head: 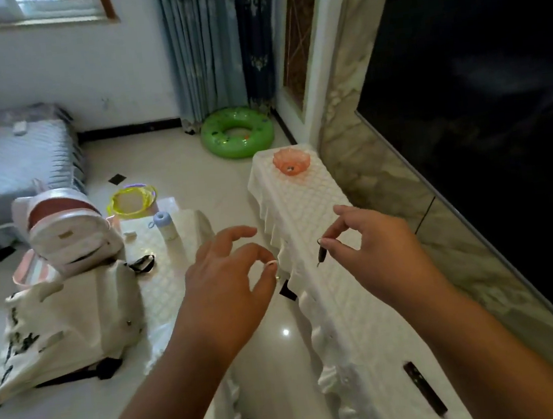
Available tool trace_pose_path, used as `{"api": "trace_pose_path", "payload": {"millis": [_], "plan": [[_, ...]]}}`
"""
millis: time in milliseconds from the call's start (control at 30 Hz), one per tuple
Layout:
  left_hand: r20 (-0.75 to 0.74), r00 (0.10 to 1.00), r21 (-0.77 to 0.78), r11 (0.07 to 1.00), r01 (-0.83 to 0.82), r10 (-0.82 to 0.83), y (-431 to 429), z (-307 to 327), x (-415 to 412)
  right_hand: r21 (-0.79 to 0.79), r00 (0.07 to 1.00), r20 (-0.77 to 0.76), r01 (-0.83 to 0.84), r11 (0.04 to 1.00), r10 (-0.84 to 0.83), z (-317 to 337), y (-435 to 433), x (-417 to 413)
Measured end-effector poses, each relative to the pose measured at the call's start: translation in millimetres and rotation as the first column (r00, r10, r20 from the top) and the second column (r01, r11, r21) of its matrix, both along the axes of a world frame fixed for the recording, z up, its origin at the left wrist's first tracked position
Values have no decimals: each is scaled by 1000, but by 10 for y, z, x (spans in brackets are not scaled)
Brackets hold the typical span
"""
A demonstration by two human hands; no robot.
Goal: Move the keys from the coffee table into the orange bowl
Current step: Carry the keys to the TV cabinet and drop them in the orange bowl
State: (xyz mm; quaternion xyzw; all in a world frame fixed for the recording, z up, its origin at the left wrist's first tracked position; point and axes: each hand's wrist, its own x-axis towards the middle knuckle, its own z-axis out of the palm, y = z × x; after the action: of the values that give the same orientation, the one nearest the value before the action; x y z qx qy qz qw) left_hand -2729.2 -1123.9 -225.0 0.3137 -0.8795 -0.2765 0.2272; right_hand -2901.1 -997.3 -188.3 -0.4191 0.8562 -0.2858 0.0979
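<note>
My right hand [381, 252] pinches keys [320, 252] between thumb and forefinger, dangling above white-covered cabinet [321, 225]. My left hand [228, 283] empty, fingers spread, curled. Orange bowl [291, 162] sits at cabinet's far end, well apart from keys.

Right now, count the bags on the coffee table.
2: a white backpack standing at the far left, and a cream tote bag lying nearer, just in front. None seems hidden.

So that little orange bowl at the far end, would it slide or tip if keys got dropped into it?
Probably a bit. The orange bowl looks like thin, translucent plastic, so likely light. It sits on a quilted cover, which may grip it. Its wide, shallow shape suggests sliding rather than tipping.
</note>
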Motion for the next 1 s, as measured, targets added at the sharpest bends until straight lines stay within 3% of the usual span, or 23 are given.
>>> {"api": "trace_pose_path", "payload": {"millis": [533,800,1000], "plan": [[0,995,-3,995,-95,95,-1866,-100,-452,-43,997,14,-70,997,71,-208,-2004,-612],[45,978,-53,978,-203,205,-2700,39,-1251,-84,978,72,-192,978,198,-295,-3067,-1499],[32,967,-60,966,-252,255,-3272,125,-1943,-127,972,9,-234,964,237,-195,-3774,-2257]]}}
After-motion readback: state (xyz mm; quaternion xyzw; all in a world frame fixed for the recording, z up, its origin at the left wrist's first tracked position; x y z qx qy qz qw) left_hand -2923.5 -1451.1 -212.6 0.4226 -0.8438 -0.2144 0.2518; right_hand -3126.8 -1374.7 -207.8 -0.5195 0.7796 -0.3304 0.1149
